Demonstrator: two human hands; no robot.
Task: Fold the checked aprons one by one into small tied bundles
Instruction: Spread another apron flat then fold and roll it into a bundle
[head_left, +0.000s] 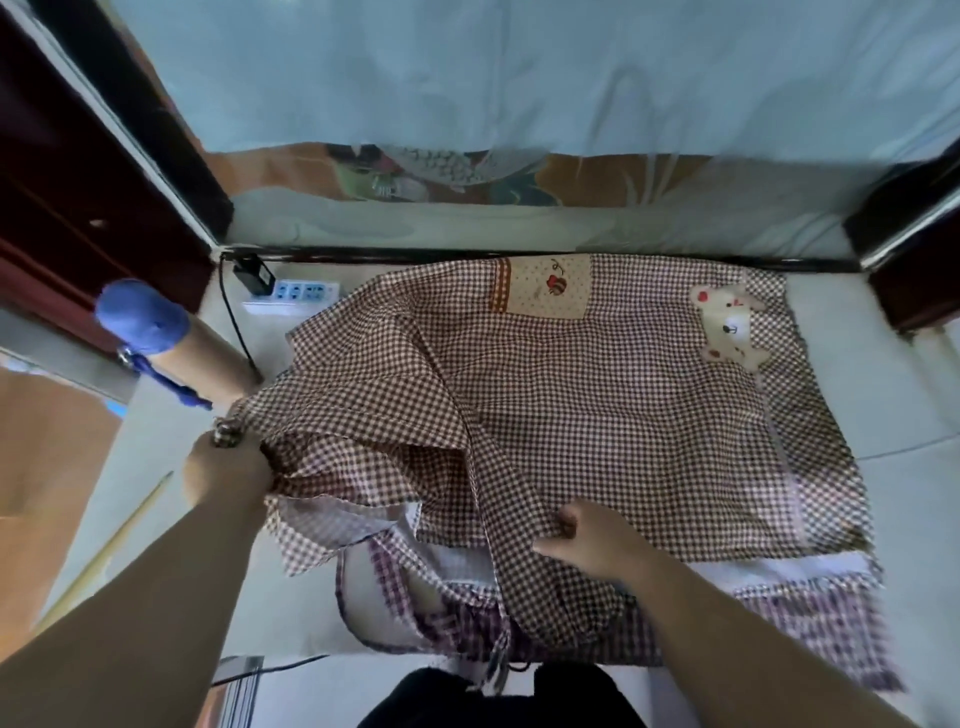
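Head view: a brown checked apron (597, 405) was seen spread over a pale padded surface (171, 431), with most of its right part lying flat and its left part raised in loose folds. A beige patch with a bee (553, 286) was sewn near the far edge; whether it formed a pocket could not be told. A cream bear figure (730, 325) was stitched near the far right corner.

The left hand (223, 473) was closed tightly round a bunched corner of the brown checked apron at its left edge, where the cloth was lifted off the surface. The right hand (587, 540) was laid on the near middle of the same apron, a ridge of cloth being pinched between thumb and curled fingers.

A purple checked apron (810, 613) was partly covered by the brown one, only its near edge and right end being shown.

To the far left, a white power strip (304, 293) was lying on the surface, touched by the apron's far left edge. A black adapter (254, 275) was seen just beside it, with a black cable (234, 322) led down towards the left hand. A cardboard tube (218, 358) capped with blue cloth (140, 317) was placed close to the lifted corner. A thin pale stick (119, 540) was laid along the left side. A light blue sheet (519, 78) was spread beyond a dark wooden rail (467, 255).
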